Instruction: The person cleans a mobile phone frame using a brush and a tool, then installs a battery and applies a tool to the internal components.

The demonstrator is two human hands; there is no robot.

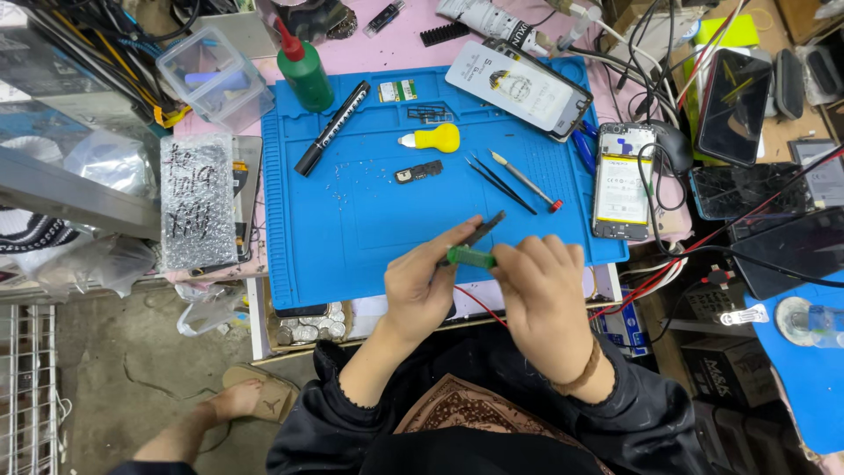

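Observation:
My left hand (424, 283) holds a thin dark tool (482, 230) that points up and to the right. My right hand (543, 290) pinches a small green part (470, 257) between the two hands. Both hands hover over the near edge of a blue work mat (352, 220). On the mat lie black tweezers (499, 183), a metal pick with a red tip (526, 180), a yellow pry tool (432, 138), a small black component (418, 172) and a black marker (332, 127).
An opened phone with its battery showing (622, 180) lies at the mat's right edge. A white screen package (520, 86), a green squeeze bottle (304, 70) and a clear plastic box (214, 77) sit at the back. Cables and phones crowd the right side.

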